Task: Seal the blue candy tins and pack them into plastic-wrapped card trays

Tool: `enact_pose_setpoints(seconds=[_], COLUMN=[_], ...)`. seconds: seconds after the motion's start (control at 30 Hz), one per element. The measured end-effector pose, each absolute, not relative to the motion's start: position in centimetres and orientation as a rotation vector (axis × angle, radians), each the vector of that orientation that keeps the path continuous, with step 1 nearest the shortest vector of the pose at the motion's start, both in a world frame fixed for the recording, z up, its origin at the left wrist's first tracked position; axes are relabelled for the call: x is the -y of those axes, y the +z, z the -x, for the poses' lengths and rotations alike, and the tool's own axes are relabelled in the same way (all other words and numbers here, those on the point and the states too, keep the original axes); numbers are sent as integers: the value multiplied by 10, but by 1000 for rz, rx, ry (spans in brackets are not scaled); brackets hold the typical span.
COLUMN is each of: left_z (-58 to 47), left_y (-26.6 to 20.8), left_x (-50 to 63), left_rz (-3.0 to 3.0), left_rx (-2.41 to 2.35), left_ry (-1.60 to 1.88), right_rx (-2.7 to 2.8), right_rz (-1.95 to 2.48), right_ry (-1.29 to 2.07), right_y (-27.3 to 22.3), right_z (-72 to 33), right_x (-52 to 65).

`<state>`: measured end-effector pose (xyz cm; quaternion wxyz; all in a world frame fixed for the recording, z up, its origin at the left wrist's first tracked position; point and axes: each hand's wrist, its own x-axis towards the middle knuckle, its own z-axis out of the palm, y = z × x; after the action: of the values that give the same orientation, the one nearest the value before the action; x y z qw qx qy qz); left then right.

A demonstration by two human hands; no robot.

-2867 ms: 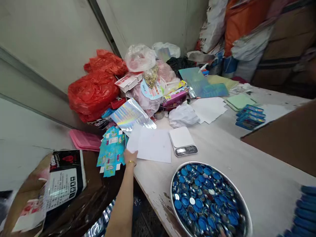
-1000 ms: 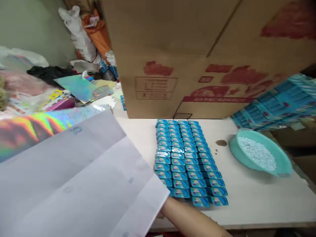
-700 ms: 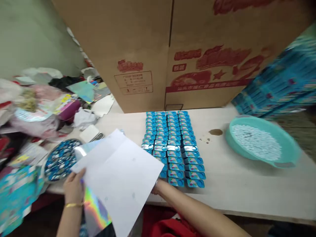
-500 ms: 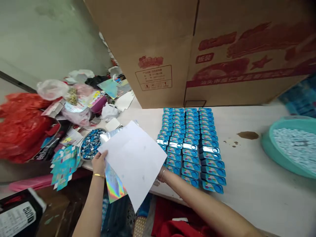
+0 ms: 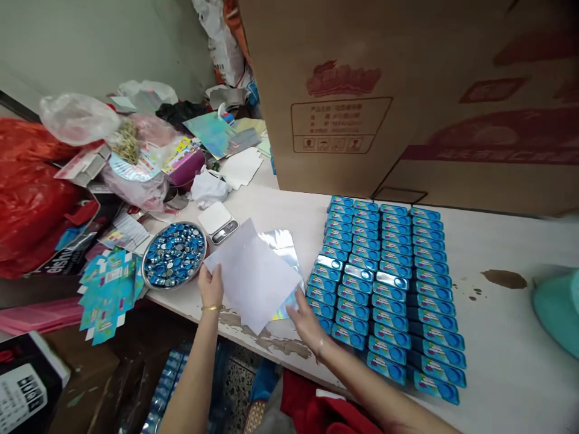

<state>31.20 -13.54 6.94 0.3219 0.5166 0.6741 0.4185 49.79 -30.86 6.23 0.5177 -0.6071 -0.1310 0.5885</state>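
Observation:
A white paper sheet (image 5: 257, 280) is tilted over the table's front edge, its left corner pinched in my left hand (image 5: 211, 287). Partly hidden beneath it is a shiny silver holographic sheet (image 5: 281, 242). My right hand (image 5: 306, 319) has its fingers at the lower right edge of the holographic sheet, seemingly gripping it; the exact grip is partly hidden. Left of the sheets stands a round metal bowl (image 5: 205, 256) full of blue and silver pieces. Behind them is a small white scale (image 5: 216, 218). Rows of blue packs (image 5: 389, 310) stand close to my right hand.
A tall cardboard box (image 5: 335, 169) stands behind the packs. Bags and scraps crowd the left, with a red plastic bag (image 5: 36, 199) and flattened turquoise cartons (image 5: 108, 295). A turquoise basin (image 5: 558, 307) is at far right, near a brown stain (image 5: 504, 278).
The view has shifted left. Both sheets have come down towards the table, and the holographic sheet now shows behind and right of the white one. The bowl and scale are more exposed.

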Motion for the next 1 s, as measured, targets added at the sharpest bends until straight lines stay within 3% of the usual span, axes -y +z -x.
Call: enact_pose_setpoints(seconds=[0.1, 0.17, 0.23, 0.37, 0.67, 0.83, 1.0], left_z=[-328, -348, -374, -413, -454, -525, -603], left_y=[106, 129, 143, 149, 167, 199, 218], left_x=[175, 208, 237, 266, 309, 390, 443], left_rz=[-1959, -2265, -2390, -2422, -1951, -2118, -1757], left_rx=[-1545, -1121, -788, -555, -1246, -1004, -865], left_ry=[1092, 975, 829, 691, 1112, 1044, 932], right_rx=[302, 308, 280, 89, 52, 61, 102], right_rz=[1391, 1155, 1044, 1182, 1161, 1092, 1005], right_ry=[1550, 1599, 1558, 1382, 1269, 1087, 993], right_y=[90, 113, 132, 150, 187, 222, 235], right_z=[-499, -505, -515, -552, -689, -702, -703], right_x=[331, 330, 318, 299, 384, 444, 503])
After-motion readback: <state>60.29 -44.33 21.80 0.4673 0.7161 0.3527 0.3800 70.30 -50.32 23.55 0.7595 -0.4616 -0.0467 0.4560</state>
